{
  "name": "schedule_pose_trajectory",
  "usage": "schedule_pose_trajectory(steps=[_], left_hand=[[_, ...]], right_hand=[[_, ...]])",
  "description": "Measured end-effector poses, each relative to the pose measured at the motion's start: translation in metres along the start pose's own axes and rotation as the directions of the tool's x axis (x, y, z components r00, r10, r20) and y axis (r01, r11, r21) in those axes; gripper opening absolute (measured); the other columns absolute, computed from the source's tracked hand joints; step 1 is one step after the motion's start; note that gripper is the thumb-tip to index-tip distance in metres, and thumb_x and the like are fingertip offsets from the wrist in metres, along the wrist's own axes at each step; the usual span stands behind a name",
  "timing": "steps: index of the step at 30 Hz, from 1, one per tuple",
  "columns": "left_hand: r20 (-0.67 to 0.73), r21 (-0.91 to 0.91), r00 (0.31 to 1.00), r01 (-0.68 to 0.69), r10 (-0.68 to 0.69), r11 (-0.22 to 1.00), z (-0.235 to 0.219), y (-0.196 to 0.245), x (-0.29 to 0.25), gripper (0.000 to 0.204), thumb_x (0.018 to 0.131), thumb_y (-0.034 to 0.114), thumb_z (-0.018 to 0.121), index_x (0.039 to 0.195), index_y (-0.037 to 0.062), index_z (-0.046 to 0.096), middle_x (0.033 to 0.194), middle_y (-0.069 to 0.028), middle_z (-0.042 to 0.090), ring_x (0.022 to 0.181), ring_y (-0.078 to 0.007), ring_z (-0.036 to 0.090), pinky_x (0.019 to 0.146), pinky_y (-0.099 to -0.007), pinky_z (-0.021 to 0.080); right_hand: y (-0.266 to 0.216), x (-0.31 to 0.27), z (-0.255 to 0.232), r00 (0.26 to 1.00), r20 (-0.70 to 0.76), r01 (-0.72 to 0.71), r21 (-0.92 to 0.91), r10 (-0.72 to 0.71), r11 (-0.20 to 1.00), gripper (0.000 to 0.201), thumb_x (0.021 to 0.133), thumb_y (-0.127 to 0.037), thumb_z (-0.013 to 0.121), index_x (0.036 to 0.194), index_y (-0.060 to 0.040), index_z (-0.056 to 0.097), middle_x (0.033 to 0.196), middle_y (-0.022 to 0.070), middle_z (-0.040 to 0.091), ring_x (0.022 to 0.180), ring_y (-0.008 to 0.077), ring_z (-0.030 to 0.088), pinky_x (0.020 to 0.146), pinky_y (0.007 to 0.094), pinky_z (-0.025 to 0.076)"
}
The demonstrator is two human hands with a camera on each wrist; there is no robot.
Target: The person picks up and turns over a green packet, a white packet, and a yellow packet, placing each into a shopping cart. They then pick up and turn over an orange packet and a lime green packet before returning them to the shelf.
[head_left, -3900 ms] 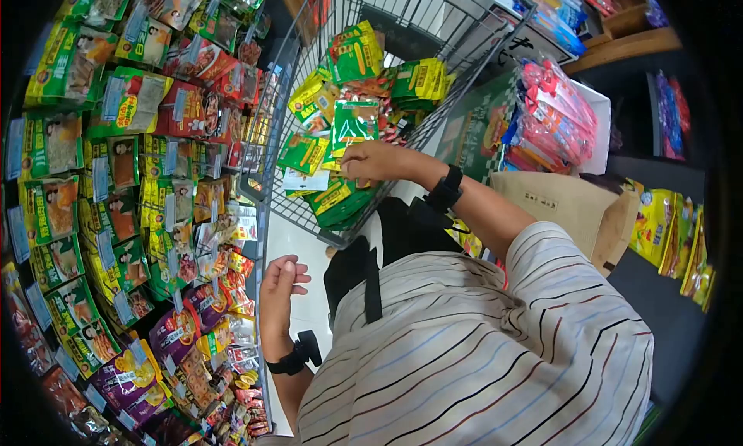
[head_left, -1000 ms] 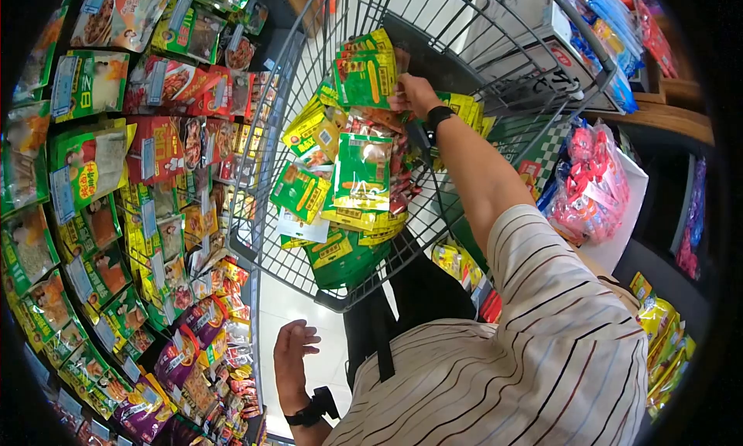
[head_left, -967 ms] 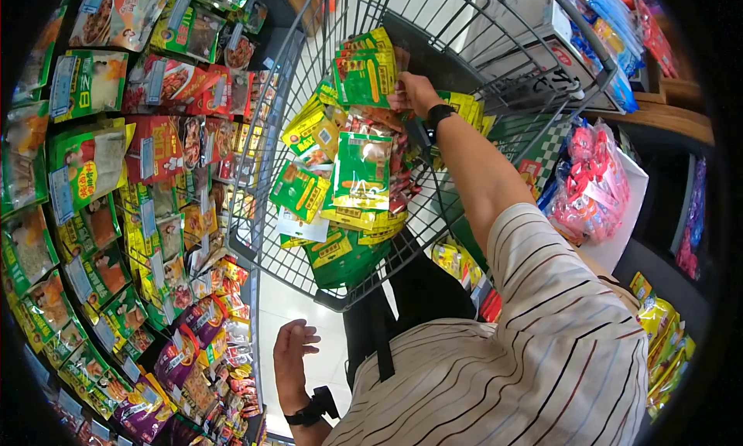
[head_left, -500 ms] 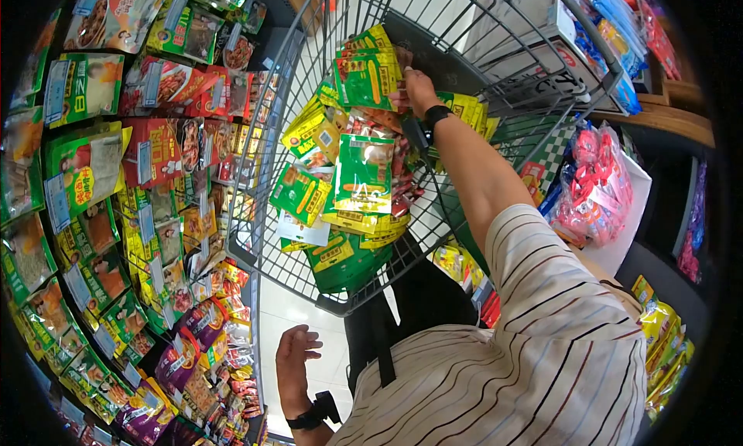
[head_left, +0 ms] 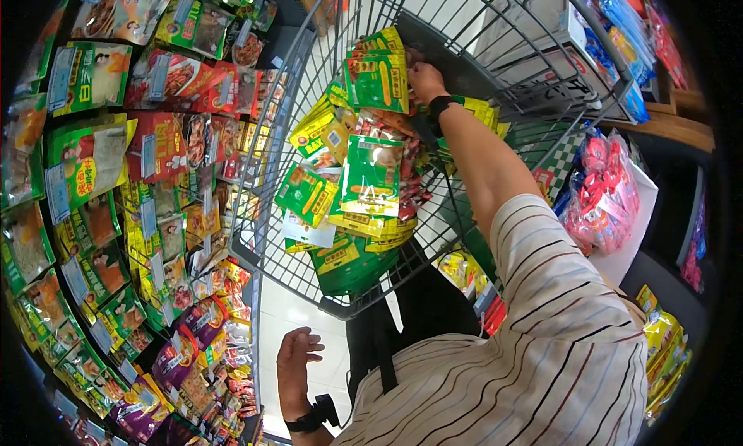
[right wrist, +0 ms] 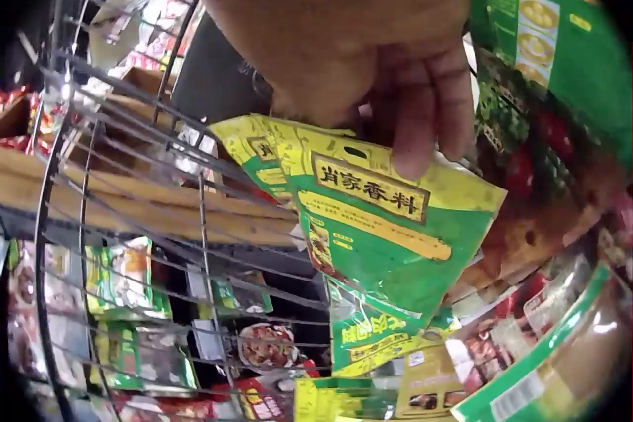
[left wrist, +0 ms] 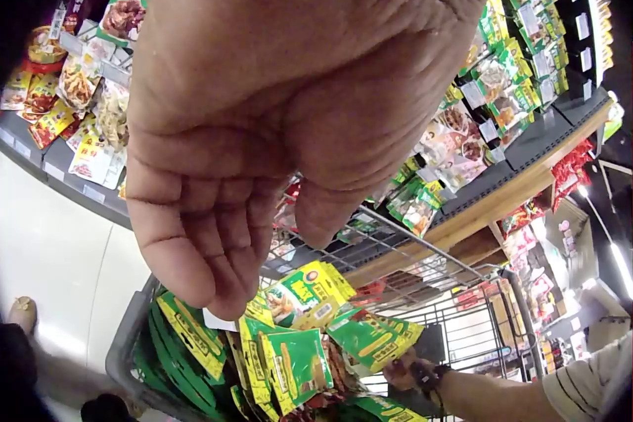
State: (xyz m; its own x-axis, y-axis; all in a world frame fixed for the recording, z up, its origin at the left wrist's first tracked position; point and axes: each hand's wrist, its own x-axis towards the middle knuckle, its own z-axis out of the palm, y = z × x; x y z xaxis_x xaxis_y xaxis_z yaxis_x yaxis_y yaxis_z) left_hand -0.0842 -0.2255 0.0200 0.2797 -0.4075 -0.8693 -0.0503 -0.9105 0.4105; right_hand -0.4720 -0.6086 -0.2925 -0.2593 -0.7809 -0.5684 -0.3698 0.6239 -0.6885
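My right hand [head_left: 426, 81] is inside the shopping cart [head_left: 346, 311], at the right edge of a green and yellow spice packet [head_left: 377, 82]. In the right wrist view, its curled fingers [right wrist: 415, 130] pinch the top edge of that spice packet, which overlaps other packets. The thumb side is partly hidden. More green and yellow packets, among them one with a clear glossy front [head_left: 371, 175], lie heaped in the cart. My left hand [head_left: 296, 361] hangs in the air below the cart, loosely curled with nothing in it; the left wrist view shows its bare palm [left wrist: 297, 95].
On the left, a shelf rack carries rows of hanging food packets [head_left: 89, 156] with price tags. To the right stand a white box of pink wrapped goods [head_left: 607, 191] and yellow packets [head_left: 662, 341]. The cart's wire wall [head_left: 534, 90] rises beside my right arm.
Compared with the oldest frame, my right hand has moved from the front packets to those farther back, and the cart looks nearer. Over the last second it shifted slightly right; my left hand stayed.
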Motion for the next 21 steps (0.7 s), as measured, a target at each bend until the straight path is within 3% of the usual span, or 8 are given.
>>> schedule_pose_trajectory(steps=[3,8,11,14,16,18,20,21], left_hand=[[0.002,0.021,1.0,-0.02,0.02,1.0,-0.002,-0.005,0.0,0.037,0.101,0.033,0.054,0.117,-0.0005,0.059,0.096,-0.0109,0.067,0.083,-0.0177,0.066,0.072,-0.0298,0.052],[0.016,0.019,0.998,-0.059,0.059,0.998,-0.005,-0.007,-0.006,0.039,0.101,0.034,0.054,0.116,-0.0014,0.059,0.096,-0.0116,0.067,0.084,-0.0181,0.066,0.071,-0.0303,0.052],[0.039,-0.003,0.991,-0.129,0.129,0.992,-0.011,-0.007,-0.009,0.035,0.101,0.03,0.054,0.117,-0.0009,0.059,0.097,-0.0111,0.067,0.084,-0.0176,0.065,0.071,-0.0302,0.052],[0.064,-0.01,0.966,-0.25,0.25,0.968,-0.017,-0.002,-0.005,0.032,0.1,0.024,0.057,0.12,-0.0004,0.058,0.103,-0.0112,0.067,0.089,-0.018,0.065,0.077,-0.0312,0.052],[0.081,0.004,0.933,-0.351,0.349,0.936,-0.019,0.008,0.004,0.036,0.099,0.023,0.059,0.124,-0.0019,0.055,0.11,-0.0133,0.065,0.098,-0.0209,0.065,0.084,-0.0335,0.052],[0.089,-0.024,0.806,-0.586,0.585,0.81,-0.016,0.02,0.013,0.049,0.096,0.018,0.063,0.137,-0.0032,0.046,0.13,-0.0185,0.057,0.117,-0.0262,0.059,0.097,-0.0372,0.048],[0.072,0.029,0.655,-0.755,0.752,0.655,-0.012,0.048,-0.004,0.072,0.088,0.016,0.072,0.146,-0.0039,0.035,0.144,-0.0232,0.046,0.134,-0.0309,0.046,0.11,-0.0398,0.038],[0.05,0.106,0.579,-0.813,0.814,0.572,-0.014,0.053,-0.008,0.079,0.085,0.019,0.076,0.147,-0.0043,0.033,0.145,-0.025,0.043,0.135,-0.0335,0.044,0.112,-0.0395,0.036]], right_hand=[[0.012,0.018,0.011,0.977,-0.081,0.175,-0.219,-0.196,0.96,0.034,0.095,-0.029,0.056,0.117,-0.0048,0.061,0.094,0.0128,0.071,0.069,0.0241,0.073,0.056,0.0367,0.06],[-0.017,-0.014,0.001,0.945,-0.136,0.259,-0.238,-0.297,0.936,0.033,0.084,-0.032,0.059,0.103,-0.008,0.07,0.1,0.0199,0.07,0.096,0.0409,0.065,0.085,0.0493,0.052],[-0.07,-0.077,-0.027,0.878,-0.169,0.369,-0.358,-0.448,0.858,0.029,0.082,-0.033,0.06,0.087,-0.0056,0.069,0.086,0.021,0.068,0.084,0.0415,0.066,0.073,0.0503,0.051],[-0.128,-0.162,-0.048,0.842,-0.119,0.476,-0.295,-0.527,0.828,0.029,0.082,-0.033,0.06,0.084,-0.0051,0.067,0.079,0.0206,0.066,0.076,0.0407,0.065,0.068,0.0504,0.05],[-0.173,-0.244,-0.056,0.786,-0.021,0.567,-0.372,-0.618,0.735,0.026,0.084,-0.029,0.059,0.085,-0.0044,0.066,0.077,0.0209,0.064,0.073,0.0407,0.064,0.065,0.0496,0.05],[-0.192,-0.309,-0.04,0.628,-0.009,0.745,-0.28,-0.778,0.605,0.022,0.085,-0.024,0.059,0.084,-0.0023,0.064,0.075,0.0219,0.062,0.072,0.0413,0.063,0.063,0.0484,0.049],[-0.219,-0.396,-0.022,0.622,0.081,0.782,-0.032,-0.779,0.622,0.019,0.084,-0.019,0.06,0.083,-0.0003,0.061,0.073,0.0225,0.061,0.068,0.0397,0.063,0.06,0.0467,0.047],[-0.215,-0.416,-0.004,0.532,0.107,0.843,0.023,-0.84,0.537,0.019,0.084,-0.018,0.061,0.083,0.0014,0.06,0.069,0.02,0.058,0.056,0.0301,0.06,0.055,0.0417,0.045]])
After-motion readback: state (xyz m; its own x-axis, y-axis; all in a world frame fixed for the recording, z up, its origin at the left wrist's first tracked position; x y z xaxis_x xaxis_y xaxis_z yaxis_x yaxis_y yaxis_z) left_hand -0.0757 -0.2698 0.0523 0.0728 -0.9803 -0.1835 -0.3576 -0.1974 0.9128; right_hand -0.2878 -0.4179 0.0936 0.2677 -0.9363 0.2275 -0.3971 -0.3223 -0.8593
